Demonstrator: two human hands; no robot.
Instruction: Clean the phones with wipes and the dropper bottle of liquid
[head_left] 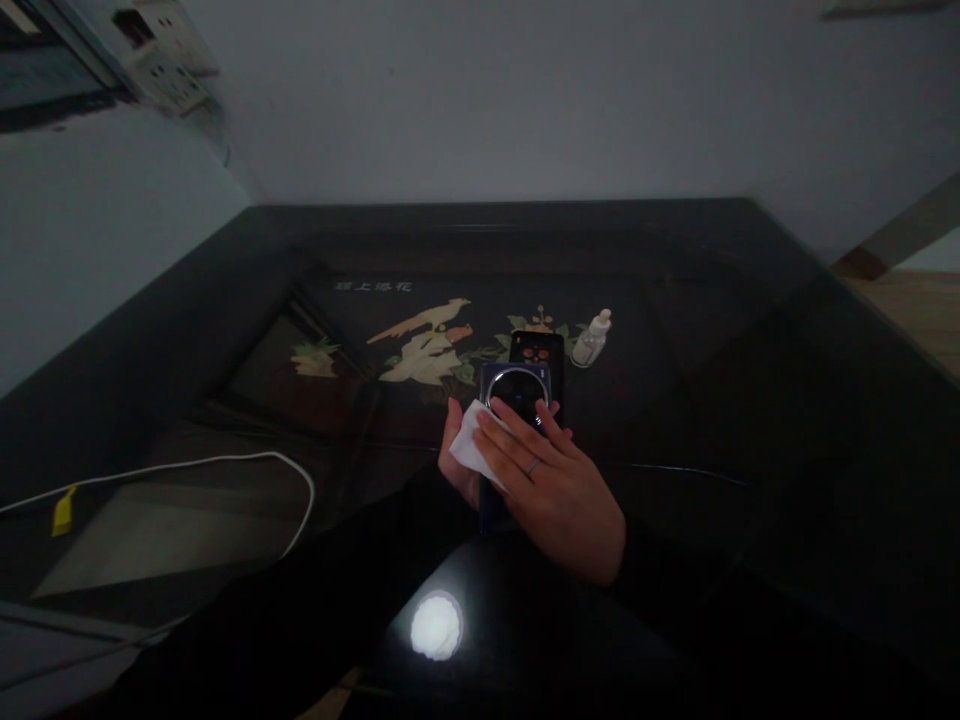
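Note:
A dark blue phone point(517, 385) with a large round camera ring lies back-up over the dark table. My left hand point(456, 462) grips it from below at its left edge, mostly hidden. My right hand point(551, 480), a ring on one finger, lies across the phone's back and presses a white cloth point(471, 440) against it, just left of the camera ring. A second black phone point(537, 346) lies flat on the table right behind.
A small clear dropper bottle point(592, 340) stands right of the black phone. A white cable point(225, 462) with a yellow tag loops over the table's left part. The glossy table point(712, 400) has a bird-and-flower inlay and reflects a bright light. A wall socket sits top left.

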